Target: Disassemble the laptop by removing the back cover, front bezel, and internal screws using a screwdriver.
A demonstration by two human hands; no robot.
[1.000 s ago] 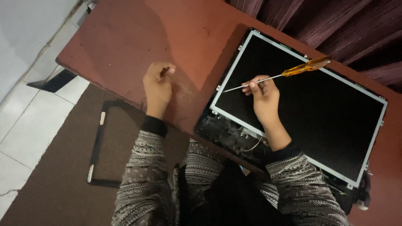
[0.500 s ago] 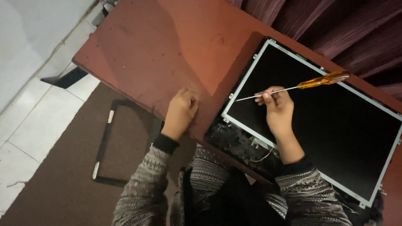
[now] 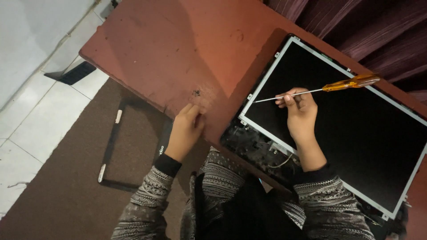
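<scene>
Head view, looking straight down: reddish-brown counter (image 3: pixel 155 49), surface scuffed and worn, with a tiny dark cluster (image 3: pixel 196 93), possibly screws, too small to tell. Flat rectangular display panel (image 3: pixel 356 129) lying on the right of the counter, glossy black glass framed by a thin silvery metal rim with small mounting tabs; exposed dark circuitry and thin wires (image 3: pixel 258 149) at its near lower edge. Right hand (image 3: pixel 300 111) resting on the panel's black face, grip closed around the slim steel shaft of a screwdriver (image 3: pixel 320 90), translucent amber handle pointing up right, tip angled toward the panel's left rim. Left hand (image 3: pixel 186 131) at the counter's near edge, fingers curled loosely inward, holding nothing visible, just below the dark cluster. Both forearms in knitted grey patterned sleeves (image 3: pixel 147 200) with black cuffs. Below the counter, brown carpet (image 3: pixel 53 186) with a thin black rectangular bezel frame (image 3: pixel 111 146) lying flat, partly hidden by the left hand. White floor tiles (image 3: pixel 31 120) at left, dark maroon pleated curtain (image 3: pixel 369 31) at top right.
</scene>
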